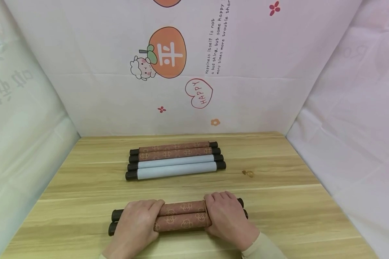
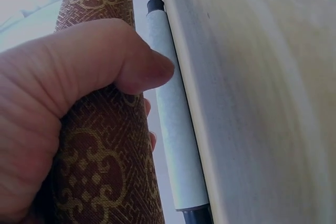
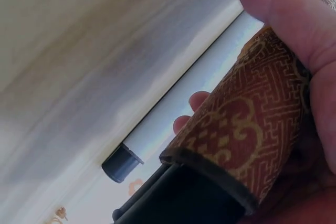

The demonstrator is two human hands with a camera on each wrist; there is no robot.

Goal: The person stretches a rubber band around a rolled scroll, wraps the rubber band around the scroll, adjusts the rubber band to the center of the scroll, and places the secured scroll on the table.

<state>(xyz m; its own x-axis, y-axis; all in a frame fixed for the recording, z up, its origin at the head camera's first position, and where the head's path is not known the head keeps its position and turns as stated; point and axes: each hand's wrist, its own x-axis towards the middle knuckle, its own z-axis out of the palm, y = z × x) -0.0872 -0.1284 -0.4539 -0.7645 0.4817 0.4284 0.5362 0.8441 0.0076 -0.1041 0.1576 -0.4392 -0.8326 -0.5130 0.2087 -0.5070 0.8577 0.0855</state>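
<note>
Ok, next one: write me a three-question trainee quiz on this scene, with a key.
1. Multiple choice: what do the left hand and the right hand grip?
a) nothing
b) the near brown rolls
c) the backdrop

2. True or false: the far pale blue rolls lie nearer the hands than the far brown rolls do.

3. Count: how many rolls lie beyond the hands?

Key:
1. b
2. True
3. Four, two brown and two pale blue
</note>
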